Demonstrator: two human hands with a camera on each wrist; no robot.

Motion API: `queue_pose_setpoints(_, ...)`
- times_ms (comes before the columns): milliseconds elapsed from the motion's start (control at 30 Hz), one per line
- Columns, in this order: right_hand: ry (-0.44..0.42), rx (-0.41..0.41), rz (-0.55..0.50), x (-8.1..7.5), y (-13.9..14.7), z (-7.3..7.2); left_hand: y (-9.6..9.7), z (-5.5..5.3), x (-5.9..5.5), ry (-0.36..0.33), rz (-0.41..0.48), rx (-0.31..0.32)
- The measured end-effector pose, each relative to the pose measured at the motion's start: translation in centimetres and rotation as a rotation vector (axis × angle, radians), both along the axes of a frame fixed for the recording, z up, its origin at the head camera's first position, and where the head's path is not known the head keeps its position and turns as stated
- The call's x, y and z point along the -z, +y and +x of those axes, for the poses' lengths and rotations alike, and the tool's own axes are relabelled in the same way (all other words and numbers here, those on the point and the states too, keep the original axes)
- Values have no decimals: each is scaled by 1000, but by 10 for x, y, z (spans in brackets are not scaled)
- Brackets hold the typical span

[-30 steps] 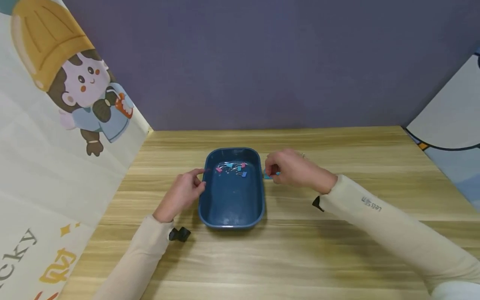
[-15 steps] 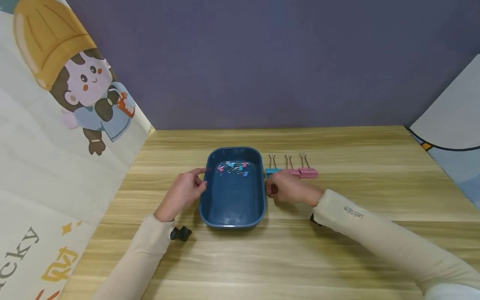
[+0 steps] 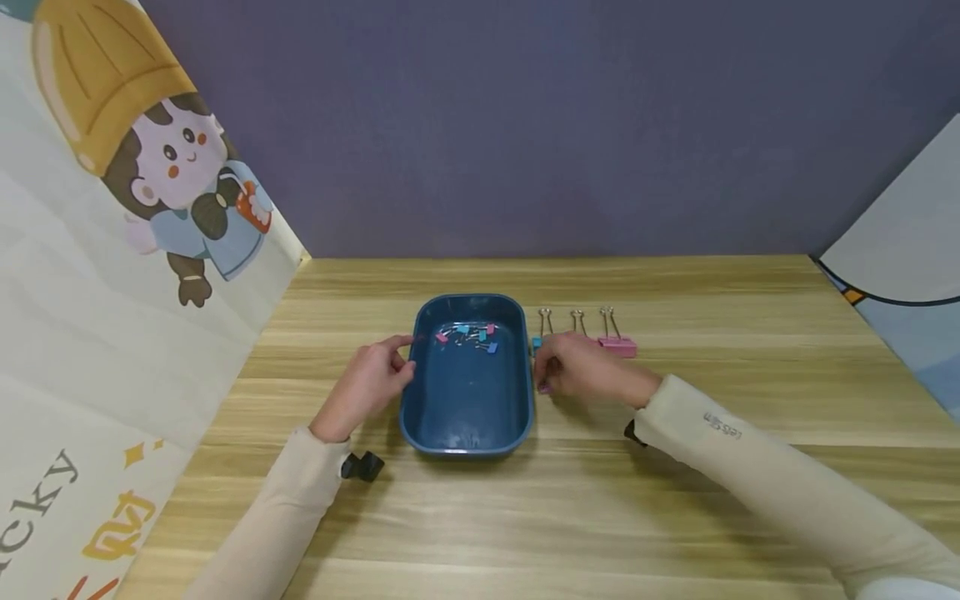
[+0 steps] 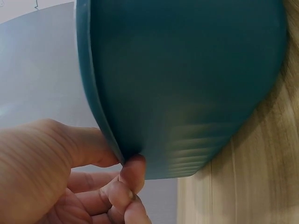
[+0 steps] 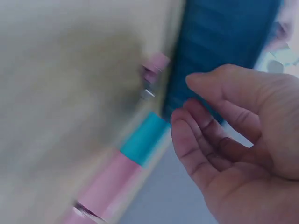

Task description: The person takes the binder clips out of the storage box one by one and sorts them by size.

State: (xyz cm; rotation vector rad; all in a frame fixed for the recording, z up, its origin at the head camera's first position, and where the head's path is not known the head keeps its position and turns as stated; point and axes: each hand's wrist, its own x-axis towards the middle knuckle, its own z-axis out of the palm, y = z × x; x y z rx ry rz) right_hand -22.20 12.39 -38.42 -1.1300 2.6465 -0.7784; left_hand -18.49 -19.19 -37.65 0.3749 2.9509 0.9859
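The left hand (image 3: 365,386) pinches the left rim of the blue tray (image 3: 465,433) between thumb and curled fingers (image 4: 132,173), seemingly to keep it from sliding on the table (image 3: 570,517). Across the tray, the right hand (image 3: 581,368) lies just right of the tray wall, fingers loosely curved and holding nothing. Just beyond it a teal clip (image 3: 536,341) and pink clips (image 3: 618,345) sit in a row beside the tray, handles pointing away, while small clips (image 3: 467,335) lie scattered at the tray's far end.
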Motion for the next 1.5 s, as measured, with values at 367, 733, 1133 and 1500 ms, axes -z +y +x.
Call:
queue_pose_setpoints(367, 86, 46, 35, -46, -23, -8, -3, -1, 1, 30, -10, 2)
queue_pose_setpoints(733, 32, -77, 106, -29, -66, -25, 0, 0, 1, 29, -7, -4)
queue_pose_setpoints(1133, 12, -82, 309, -18, -89, -46, 2, 0, 0, -4, 9, -6)
queue_pose_setpoints(1500, 40, -47, 382, -11, -99, -49, 2, 1, 0, -20, 4, -18)
